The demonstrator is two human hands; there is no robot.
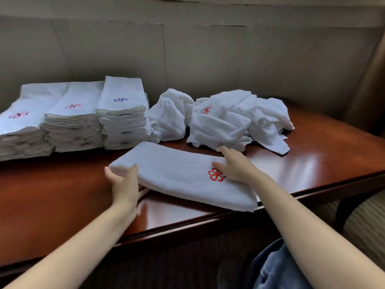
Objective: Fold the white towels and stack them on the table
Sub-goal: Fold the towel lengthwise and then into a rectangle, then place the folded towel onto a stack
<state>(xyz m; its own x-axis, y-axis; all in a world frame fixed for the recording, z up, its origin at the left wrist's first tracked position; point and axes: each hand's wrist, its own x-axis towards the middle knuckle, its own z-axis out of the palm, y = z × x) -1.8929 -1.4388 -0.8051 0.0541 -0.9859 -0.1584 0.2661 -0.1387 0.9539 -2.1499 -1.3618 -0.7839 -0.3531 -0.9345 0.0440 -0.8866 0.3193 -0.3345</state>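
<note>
Folded towel (177, 176) on table (62, 195) — left hand (123, 184) grip grasping its end, right hand (233, 163) released, flat on top.

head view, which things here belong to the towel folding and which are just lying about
Part of the job: folded towel, gripped by the left hand and pressed by the right hand; three stacks of folded towels; heap of unfolded towels; table.
Just lying about: curtain; wall.

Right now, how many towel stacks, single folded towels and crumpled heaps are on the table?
Folded stacks: 3
Single folded towel: 1
Crumpled heaps: 2
Total: 6
</note>
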